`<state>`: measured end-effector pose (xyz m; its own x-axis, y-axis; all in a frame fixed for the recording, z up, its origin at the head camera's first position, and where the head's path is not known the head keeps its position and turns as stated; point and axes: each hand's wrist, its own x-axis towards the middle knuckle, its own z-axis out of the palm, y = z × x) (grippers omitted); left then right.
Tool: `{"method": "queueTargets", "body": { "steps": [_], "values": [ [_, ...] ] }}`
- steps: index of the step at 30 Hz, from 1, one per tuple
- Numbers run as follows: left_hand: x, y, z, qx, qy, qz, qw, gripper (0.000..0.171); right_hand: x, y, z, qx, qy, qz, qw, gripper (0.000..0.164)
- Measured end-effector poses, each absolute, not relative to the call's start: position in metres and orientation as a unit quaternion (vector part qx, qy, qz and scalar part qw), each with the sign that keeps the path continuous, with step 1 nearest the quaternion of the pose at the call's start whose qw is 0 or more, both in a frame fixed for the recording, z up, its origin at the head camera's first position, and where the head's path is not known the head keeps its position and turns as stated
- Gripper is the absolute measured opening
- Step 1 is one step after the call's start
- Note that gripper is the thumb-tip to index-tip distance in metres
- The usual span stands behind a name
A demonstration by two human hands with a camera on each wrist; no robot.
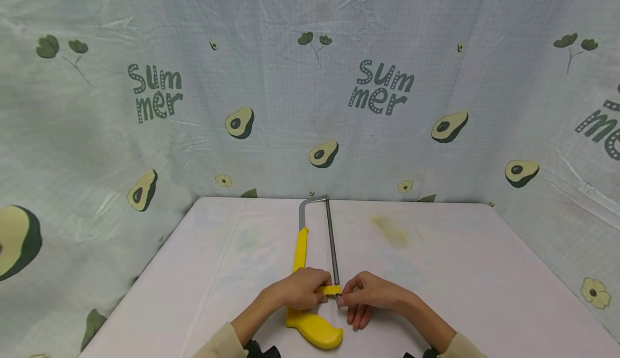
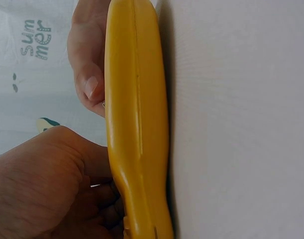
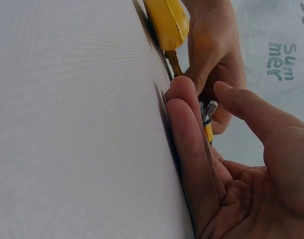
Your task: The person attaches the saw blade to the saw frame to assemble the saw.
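Observation:
A hacksaw (image 1: 317, 330) with a yellow handle and grey bow lies on the table, its bow pointing away from me. My left hand (image 1: 302, 288) grips the yellow frame just above the handle, fingers bent around the short yellow crosspiece. At the near end of the blade bar, my right hand (image 1: 368, 296) has thumb and fingertips around a small metal wing nut (image 3: 209, 110). Its other fingers rest low by the tabletop. The left wrist view has the yellow handle (image 2: 137, 99) close up, hiding part of both hands.
A white-covered table (image 1: 436, 261) bears the saw, with a faint yellowish stain (image 1: 391, 231) right of the blade. A pale curtain (image 1: 290, 83) printed with avocados and lettering rises behind the table and along its sides.

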<state>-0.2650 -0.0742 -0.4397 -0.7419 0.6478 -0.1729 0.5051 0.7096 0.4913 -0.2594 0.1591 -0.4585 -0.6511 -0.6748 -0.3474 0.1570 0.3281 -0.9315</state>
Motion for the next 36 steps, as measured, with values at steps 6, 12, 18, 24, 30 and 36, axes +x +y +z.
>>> {"method": "queueTargets", "body": {
  "steps": [6,12,18,24,30,36],
  "values": [
    [-0.2649,-0.0738,-0.4408,0.316,0.909,0.213,0.17,0.011,-0.2593,0.1597,-0.4592,-0.183,0.717,-0.556,0.379,0.029],
    [-0.2655,-0.0735,-0.4427,0.319,0.91,0.208,0.167,0.01,-0.2599,0.16,-0.4607,-0.18,0.712,-0.559,0.384,0.029],
    [-0.2658,-0.0734,-0.4429,0.319,0.91,0.206,0.166,0.01,-0.2598,0.1602,-0.4606,-0.175,0.714,-0.558,0.385,0.028],
    [-0.2662,-0.0736,-0.4421,0.321,0.91,0.206,0.165,0.01,-0.2602,0.1599,-0.4596,-0.173,0.713,-0.559,0.386,0.027],
    [-0.2667,-0.074,-0.4419,0.322,0.909,0.208,0.165,0.01,-0.2607,0.1601,-0.4587,-0.176,0.71,-0.56,0.388,0.027],
    [-0.2677,-0.0741,-0.4435,0.322,0.908,0.211,0.167,0.01,-0.2603,0.1599,-0.4587,-0.181,0.709,-0.562,0.386,0.026]
  ]
}}
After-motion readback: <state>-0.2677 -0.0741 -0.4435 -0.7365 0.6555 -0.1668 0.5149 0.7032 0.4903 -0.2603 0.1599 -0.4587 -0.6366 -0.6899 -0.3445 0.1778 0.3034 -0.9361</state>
